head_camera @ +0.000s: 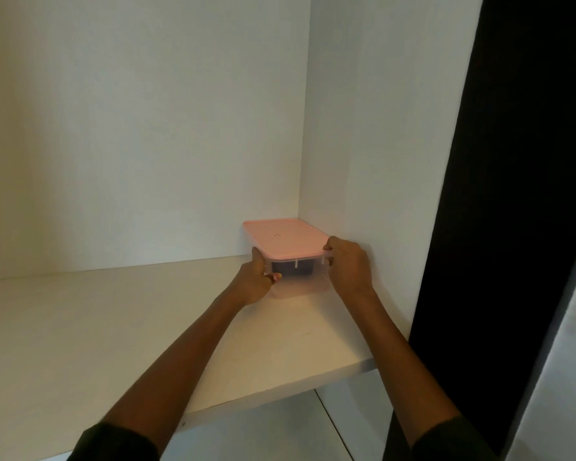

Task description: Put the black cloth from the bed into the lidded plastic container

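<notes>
We cannot make out the small mark in the middle of the pink lid [285, 236]; it is too small to read. Through the clear wall of the plastic container [295, 271] we see only a dark shape, too blurred to identify. The left hand [255, 282] covers the container's near left corner, and the right hand [348, 266] covers its near right corner and the side towards the wall. Our picture's left edge cuts off the shelf [80, 327]. The bottom edge cuts off both dark sleeves [113, 442].
</notes>
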